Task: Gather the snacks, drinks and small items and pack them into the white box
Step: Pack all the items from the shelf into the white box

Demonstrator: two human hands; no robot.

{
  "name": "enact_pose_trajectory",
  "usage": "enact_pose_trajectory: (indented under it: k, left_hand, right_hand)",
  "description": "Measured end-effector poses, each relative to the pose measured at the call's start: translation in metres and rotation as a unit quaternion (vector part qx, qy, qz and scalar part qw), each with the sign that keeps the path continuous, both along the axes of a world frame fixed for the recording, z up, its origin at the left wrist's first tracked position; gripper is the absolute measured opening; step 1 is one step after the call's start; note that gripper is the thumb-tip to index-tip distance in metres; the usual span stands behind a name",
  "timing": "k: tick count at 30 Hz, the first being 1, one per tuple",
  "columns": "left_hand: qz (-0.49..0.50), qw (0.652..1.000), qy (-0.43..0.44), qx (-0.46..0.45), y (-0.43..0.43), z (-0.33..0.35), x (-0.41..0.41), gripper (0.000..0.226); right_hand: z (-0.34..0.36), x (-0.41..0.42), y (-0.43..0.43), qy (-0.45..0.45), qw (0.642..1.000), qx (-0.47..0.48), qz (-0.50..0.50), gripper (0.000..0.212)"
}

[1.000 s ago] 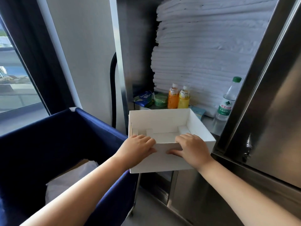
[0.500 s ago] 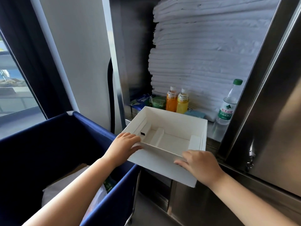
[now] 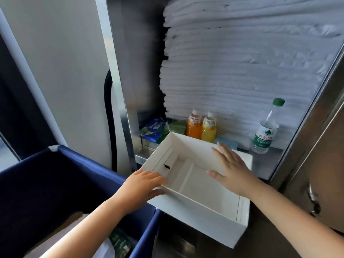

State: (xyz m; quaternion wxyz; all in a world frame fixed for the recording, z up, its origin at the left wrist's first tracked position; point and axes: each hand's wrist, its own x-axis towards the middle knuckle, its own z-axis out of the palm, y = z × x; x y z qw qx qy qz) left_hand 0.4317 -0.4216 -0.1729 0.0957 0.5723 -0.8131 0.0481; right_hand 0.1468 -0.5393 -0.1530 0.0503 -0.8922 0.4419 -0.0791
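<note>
White cardboard box [image 3: 195, 215], open and empty, has its far end over the steel shelf [image 3: 266, 162], with a blue cloth bin [image 3: 46, 183] to its left. The left hand [image 3: 143, 183] grips the box's near-left rim. The right hand [image 3: 230, 168] is spread flat above its right half, holding nothing. Behind the box stand an orange bottle [image 3: 194, 125], a yellow bottle [image 3: 209, 128], a blue packet [image 3: 153, 130] and a water bottle [image 3: 265, 131], before stacked towels [image 3: 242, 62].
</note>
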Motion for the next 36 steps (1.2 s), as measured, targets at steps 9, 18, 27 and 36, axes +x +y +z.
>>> enact_pose_trajectory:
  k: [9, 18, 27, 36]
  left_hand:
    - [-0.049, 0.983, 0.152, 0.094, -0.034, 0.021, 0.012, 0.061]
    - [-0.031, 0.994, 0.013, 0.107, -0.140, 0.032, -0.010, 0.064]
    - [0.006, 0.994, -0.091, 0.055, -0.170, 0.014, -0.015, 0.069]
    - [0.003, 0.997, -0.047, 0.067, -0.174, 0.016, -0.013, 0.067]
  right_hand:
    - [-0.003, -0.001, -0.047, 0.153, 0.987, 0.023, -0.044, 0.086]
    - [-0.008, -0.007, -0.054, 0.127, 0.991, 0.015, -0.025, 0.087]
    - [-0.010, -0.007, -0.075, 0.109, 0.993, 0.001, 0.044, 0.090]
    - [0.003, 0.038, -0.111, -0.010, 0.992, 0.006, 0.123, 0.068]
